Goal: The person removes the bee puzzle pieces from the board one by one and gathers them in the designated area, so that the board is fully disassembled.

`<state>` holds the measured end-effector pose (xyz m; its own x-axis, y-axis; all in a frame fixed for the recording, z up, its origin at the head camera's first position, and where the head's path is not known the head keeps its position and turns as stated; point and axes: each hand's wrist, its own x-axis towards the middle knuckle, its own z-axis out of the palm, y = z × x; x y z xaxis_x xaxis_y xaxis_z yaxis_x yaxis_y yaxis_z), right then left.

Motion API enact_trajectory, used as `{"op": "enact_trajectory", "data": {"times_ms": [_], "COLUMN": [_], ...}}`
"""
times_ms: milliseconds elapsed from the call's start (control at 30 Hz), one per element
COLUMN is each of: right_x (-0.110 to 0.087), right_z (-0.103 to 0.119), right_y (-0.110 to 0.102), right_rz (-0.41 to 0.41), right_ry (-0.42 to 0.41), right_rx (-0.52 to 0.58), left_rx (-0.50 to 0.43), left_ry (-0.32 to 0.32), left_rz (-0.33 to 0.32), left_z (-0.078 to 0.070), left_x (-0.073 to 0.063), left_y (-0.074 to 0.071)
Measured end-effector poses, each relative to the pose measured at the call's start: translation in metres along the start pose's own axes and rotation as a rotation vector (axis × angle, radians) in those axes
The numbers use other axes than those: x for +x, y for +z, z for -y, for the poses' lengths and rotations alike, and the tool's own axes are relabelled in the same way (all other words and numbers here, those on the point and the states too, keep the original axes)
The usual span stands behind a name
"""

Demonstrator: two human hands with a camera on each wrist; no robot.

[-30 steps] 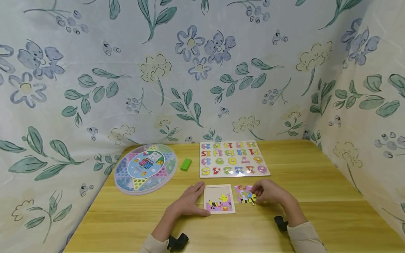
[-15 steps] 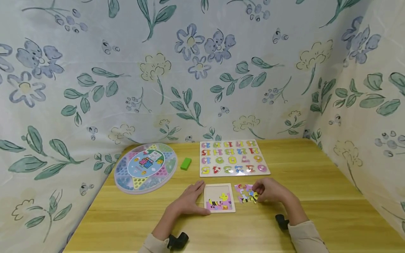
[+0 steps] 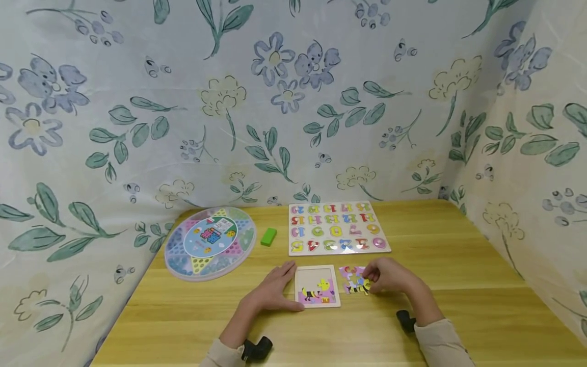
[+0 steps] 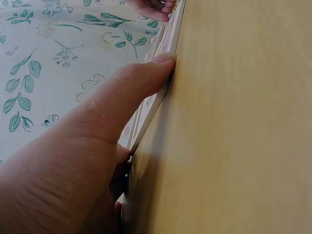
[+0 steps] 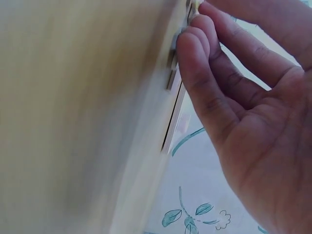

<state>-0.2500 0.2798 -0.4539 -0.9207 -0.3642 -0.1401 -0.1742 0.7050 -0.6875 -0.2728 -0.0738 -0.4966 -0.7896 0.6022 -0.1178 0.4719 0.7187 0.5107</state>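
Note:
A small wooden jigsaw tray (image 3: 317, 286) lies on the table, its lower part filled with a yellow and black bee picture on pink. My left hand (image 3: 274, 289) rests along its left side, fingers near the top corner and thumb (image 4: 161, 66) pressing the bottom corner. Right of the tray lie several loose jigsaw pieces (image 3: 349, 278) grouped together. Over their right edge, my right hand (image 3: 390, 276) pinches a jigsaw piece, mostly hidden by the fingers. In the right wrist view, the bent fingertips (image 5: 194, 48) meet the edge of the pieces.
Behind the tray lies a number board (image 3: 338, 228) with colourful numerals. A green block (image 3: 268, 237) sits to its left, and a round Chinese checkers board (image 3: 211, 244) is at the far left. Floral cloth (image 3: 284, 127) hangs behind the wooden table (image 3: 458, 306).
My right fingers shift slightly among the loose pieces, which change their arrangement a little. My left hand stays at the tray. The head view moves only slightly.

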Motion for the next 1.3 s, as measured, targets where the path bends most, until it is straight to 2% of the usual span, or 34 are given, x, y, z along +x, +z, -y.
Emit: {"op": "enact_trajectory", "data": {"times_ms": [500, 733, 1033, 1300], "right_x": [0.005, 0.009, 0.020, 0.033], "right_z": [0.002, 0.011, 0.026, 0.046], "right_y": [0.002, 0.006, 0.021, 0.038], "right_rz": [-0.001, -0.010, -0.024, -0.002], "right_ry": [0.001, 0.030, -0.014, -0.065], "right_rx": [-0.011, 0.004, -0.024, -0.042], "left_rx": [0.005, 0.004, -0.013, -0.004], "left_ry": [0.010, 0.027, 0.027, 0.032], "left_rz": [-0.006, -0.012, -0.010, -0.011], "left_z": [0.001, 0.002, 0.001, 0.002], "left_x": [-0.001, 0.000, 0.000, 0.000], "left_y": [-0.002, -0.002, -0.002, 0.000]}}
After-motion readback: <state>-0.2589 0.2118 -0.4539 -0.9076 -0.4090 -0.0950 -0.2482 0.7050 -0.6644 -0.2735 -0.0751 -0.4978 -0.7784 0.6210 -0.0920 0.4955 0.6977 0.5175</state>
